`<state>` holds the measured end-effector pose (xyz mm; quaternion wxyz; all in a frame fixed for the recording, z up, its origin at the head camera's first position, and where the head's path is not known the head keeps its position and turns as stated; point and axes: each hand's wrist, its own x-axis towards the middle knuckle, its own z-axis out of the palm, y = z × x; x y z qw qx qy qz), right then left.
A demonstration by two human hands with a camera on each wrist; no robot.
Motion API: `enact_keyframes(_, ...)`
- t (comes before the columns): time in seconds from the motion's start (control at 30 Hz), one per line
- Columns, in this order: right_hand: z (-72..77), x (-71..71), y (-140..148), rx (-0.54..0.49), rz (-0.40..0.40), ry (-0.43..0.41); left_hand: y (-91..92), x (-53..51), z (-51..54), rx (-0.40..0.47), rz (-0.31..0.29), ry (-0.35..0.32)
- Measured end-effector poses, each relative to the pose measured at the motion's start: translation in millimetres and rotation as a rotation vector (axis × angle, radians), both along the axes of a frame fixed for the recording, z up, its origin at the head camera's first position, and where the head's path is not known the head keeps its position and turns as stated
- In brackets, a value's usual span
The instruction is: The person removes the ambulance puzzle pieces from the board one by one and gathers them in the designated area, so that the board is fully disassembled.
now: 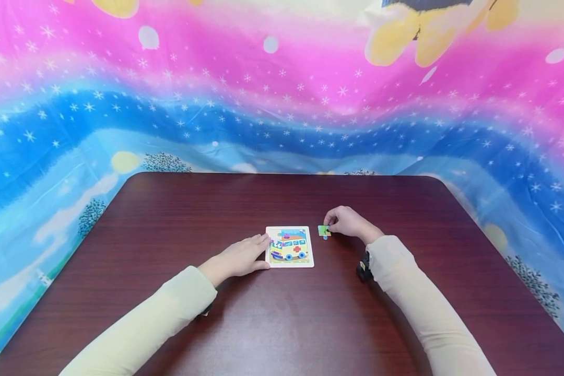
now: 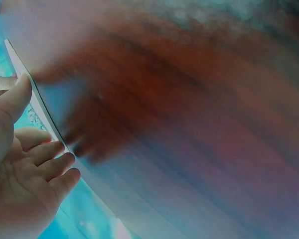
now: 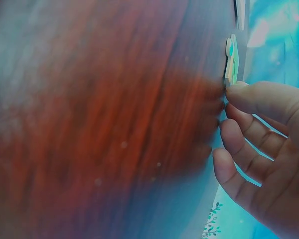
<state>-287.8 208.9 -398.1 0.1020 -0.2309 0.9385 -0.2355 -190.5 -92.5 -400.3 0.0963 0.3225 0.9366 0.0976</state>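
Observation:
A square jigsaw puzzle [image 1: 296, 249] with a white frame and a picture of an ambulance van lies on the table. My left hand [image 1: 242, 256] rests against its left edge, fingers fairly straight and the thumb near the lower left corner. In the left wrist view the puzzle's frame [image 2: 39, 105] appears nearly edge-on beside the left hand [image 2: 25, 174]. To the right of the puzzle, my right hand [image 1: 349, 223] pinches a green and yellow puzzle piece [image 1: 322, 230]. The right wrist view shows that piece [image 3: 232, 59] side-on at the thumb tip of the right hand [image 3: 269, 144].
The dark brown wooden table [image 1: 207, 203] has rounded far corners. A pink and blue patterned cloth [image 1: 263, 104] hangs behind it and along both sides. A dark device [image 1: 364, 268] is worn at the right wrist.

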Motion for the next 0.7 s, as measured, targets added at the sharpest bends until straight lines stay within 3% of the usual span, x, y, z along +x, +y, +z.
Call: enact_keyframes(0.7,5.9,1.6,-1.6,-0.034,-0.005,0.023,0.9,-0.4,0.0,-0.004,-0.005,-0.004)
